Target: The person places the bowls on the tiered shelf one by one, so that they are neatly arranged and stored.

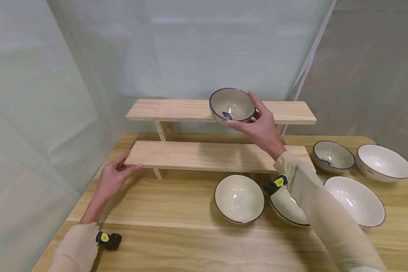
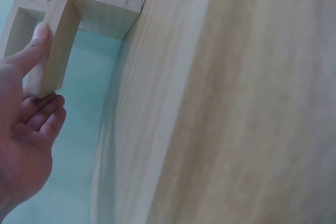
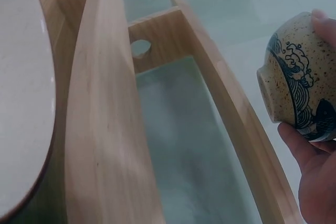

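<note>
left hand (image 1: 112,178) grips lower shelf edge (image 1: 197,168), right hand (image 1: 262,130) holds speckled bowl (image 1: 231,102) clear of upper shelf (image 1: 170,109)

The held bowl (image 1: 232,104) looks like glazed ceramic, glossy and speckled; the other bowls (image 1: 239,198) share that gloss, with bright highlights inside. The shelf (image 1: 190,155) is bare pale wood, matt and smooth-faced, its cut ends rougher. The bench (image 1: 156,204) shows wood grain under a faint sheen. Creased sheeting (image 1: 207,49) shines softly, cloth or plastic unclear. The sleeves (image 1: 76,245) are matt cloth.
</note>
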Demonstrator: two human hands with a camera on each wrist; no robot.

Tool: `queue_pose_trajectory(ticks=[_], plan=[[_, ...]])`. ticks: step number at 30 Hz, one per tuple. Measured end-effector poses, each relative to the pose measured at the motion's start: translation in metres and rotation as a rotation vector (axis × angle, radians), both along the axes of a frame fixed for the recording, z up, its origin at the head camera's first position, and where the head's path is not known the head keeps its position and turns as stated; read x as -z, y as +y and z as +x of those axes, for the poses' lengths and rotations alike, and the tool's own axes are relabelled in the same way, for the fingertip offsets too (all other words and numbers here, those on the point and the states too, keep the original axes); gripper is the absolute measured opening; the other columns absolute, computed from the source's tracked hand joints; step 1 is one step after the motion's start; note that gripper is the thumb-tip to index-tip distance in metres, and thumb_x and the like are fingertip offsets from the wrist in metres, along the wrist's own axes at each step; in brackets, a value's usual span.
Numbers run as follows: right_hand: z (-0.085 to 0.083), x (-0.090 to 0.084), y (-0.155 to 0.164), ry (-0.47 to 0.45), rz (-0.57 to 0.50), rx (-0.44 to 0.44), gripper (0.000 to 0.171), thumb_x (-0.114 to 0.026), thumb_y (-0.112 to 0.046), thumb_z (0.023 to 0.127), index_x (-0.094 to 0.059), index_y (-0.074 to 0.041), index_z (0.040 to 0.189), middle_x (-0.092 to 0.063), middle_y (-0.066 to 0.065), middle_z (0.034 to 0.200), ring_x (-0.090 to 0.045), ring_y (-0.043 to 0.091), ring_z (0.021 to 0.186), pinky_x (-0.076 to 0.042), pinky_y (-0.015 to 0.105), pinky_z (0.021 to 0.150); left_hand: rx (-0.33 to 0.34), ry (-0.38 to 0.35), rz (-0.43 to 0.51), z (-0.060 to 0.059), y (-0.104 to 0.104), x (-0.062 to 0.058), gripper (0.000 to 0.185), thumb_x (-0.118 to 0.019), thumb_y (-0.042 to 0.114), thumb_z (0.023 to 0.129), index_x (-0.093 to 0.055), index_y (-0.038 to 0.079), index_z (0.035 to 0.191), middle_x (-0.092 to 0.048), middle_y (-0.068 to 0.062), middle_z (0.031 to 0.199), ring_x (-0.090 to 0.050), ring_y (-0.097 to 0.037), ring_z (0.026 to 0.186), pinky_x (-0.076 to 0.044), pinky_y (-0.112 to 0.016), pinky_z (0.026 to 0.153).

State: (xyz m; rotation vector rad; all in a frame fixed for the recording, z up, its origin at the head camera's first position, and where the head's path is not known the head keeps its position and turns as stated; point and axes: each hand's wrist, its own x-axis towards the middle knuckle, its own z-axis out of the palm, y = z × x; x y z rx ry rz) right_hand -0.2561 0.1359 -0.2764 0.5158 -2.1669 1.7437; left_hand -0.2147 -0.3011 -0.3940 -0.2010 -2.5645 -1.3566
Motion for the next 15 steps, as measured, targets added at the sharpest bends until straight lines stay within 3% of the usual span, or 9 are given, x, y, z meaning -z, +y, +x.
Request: queue_pose_trajectory(ticks=[15], plan=[[-0.018,-0.003,-0.033,0.020,-0.020,0.000,0.105,-0.088,-0.028,0.068,-0.026,-0.014,0.151,-0.040,0.006,0.143,-0.054,0.022,0.115,-0.050,0.029,0.087,-0.011,-0.007,-0.012,0.002,-0.001,-0.001,0.078,-0.070,0.032,0.088,-0.032,-0.004,0.145,-0.042,-0.025,0.140,-0.047,-0.038,0.122,-0.041,-0.004,0.077]])
